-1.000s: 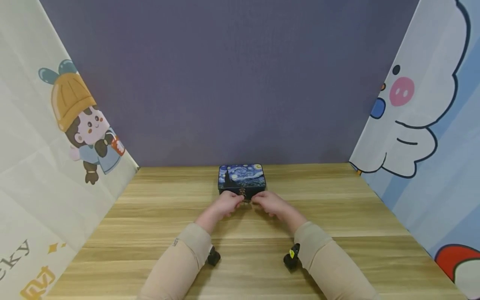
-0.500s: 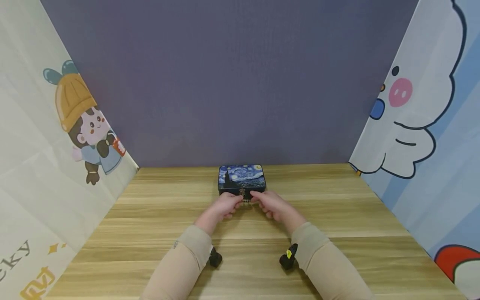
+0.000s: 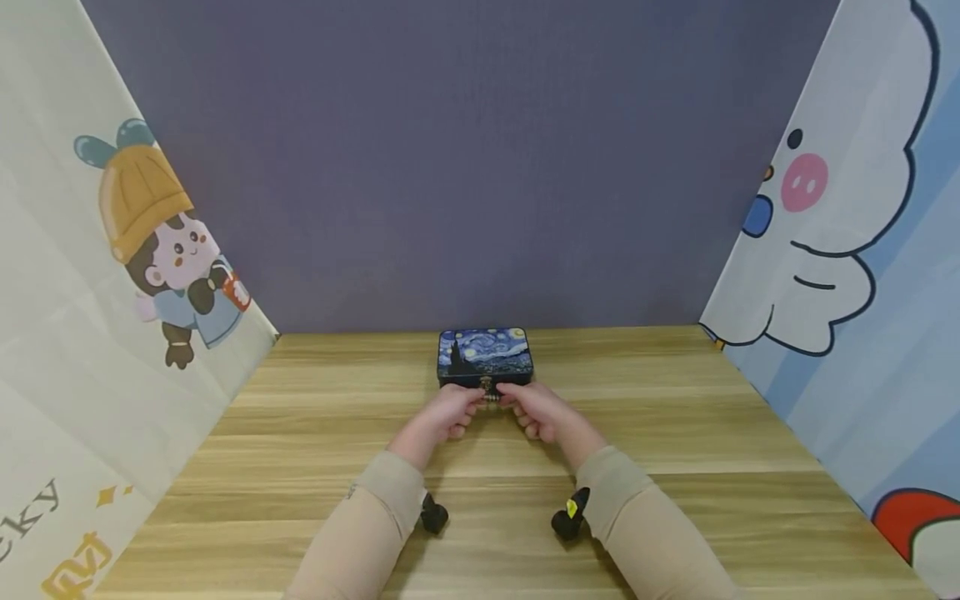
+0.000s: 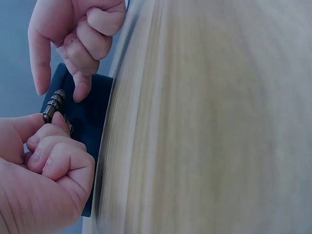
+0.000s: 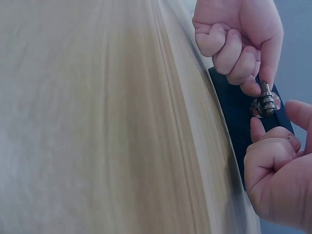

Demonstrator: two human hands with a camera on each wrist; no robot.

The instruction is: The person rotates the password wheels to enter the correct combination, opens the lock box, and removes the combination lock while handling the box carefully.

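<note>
A small tin box (image 3: 487,352) with a blue starry-night picture on its lid stands near the back of the table, lid down. From its front clasp hangs a small bronze combination padlock (image 5: 268,103) with ringed dials. My left hand (image 3: 447,410) pinches one end of the padlock between thumb and index finger, as the right wrist view shows. Facing it, my right hand (image 3: 546,412) keeps thumb and index finger spread to either side of the padlock's other end, apart from the dials. The remaining fingers of both hands are curled in.
The box stands on a wood-grain table (image 3: 337,392) close to a dark grey back panel (image 3: 465,167). Cartoon-printed cloths (image 3: 855,167) hang at both sides. A black wrist camera (image 3: 433,515) sits on the left sleeve, another wrist camera (image 3: 570,517) on the right.
My right hand has shifted slightly left, nearer the padlock. My left hand stays on the padlock's end, and the box stays almost where it was.
</note>
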